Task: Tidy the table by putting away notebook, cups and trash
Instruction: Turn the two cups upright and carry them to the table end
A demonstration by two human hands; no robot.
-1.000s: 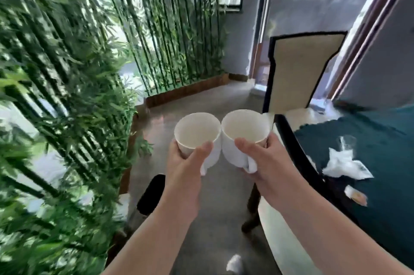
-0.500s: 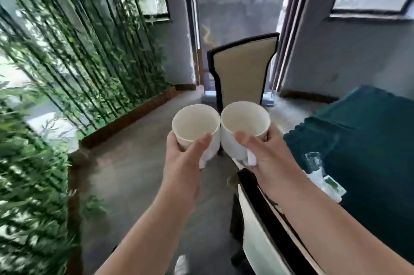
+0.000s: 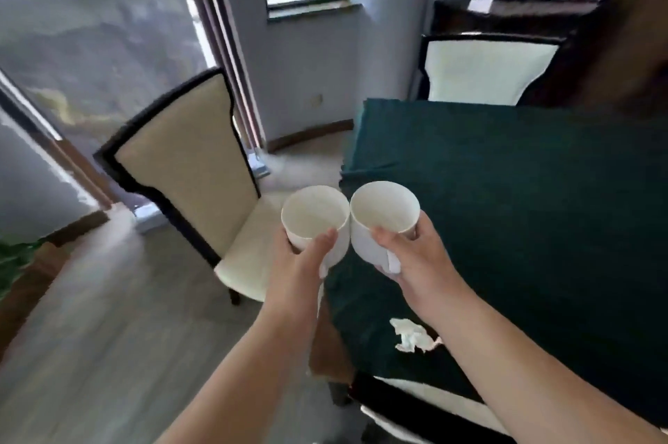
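I hold two empty white cups side by side, rims touching, in front of me at the left edge of the table. My left hand (image 3: 300, 268) grips the left cup (image 3: 313, 217) with the thumb across its near side. The right cup (image 3: 383, 212) sits in my right hand (image 3: 415, 259), thumb on its wall and fingers round its handle. Both cups hang over the table's left edge, above the dark green tablecloth (image 3: 524, 190). A crumpled white tissue (image 3: 412, 335) lies on the cloth near the front edge, just below my right forearm. No notebook is in view.
A cream chair with a black frame (image 3: 184, 168) stands left of the table. Another such chair (image 3: 484, 71) is at the far end, and a third chair back (image 3: 415, 404) is right below my arms. Grey floor lies to the left; windows and a wall behind.
My view has swung right from the bamboo plants to the table. The two cups stay gripped side by side. The tissue now lies below my right forearm.
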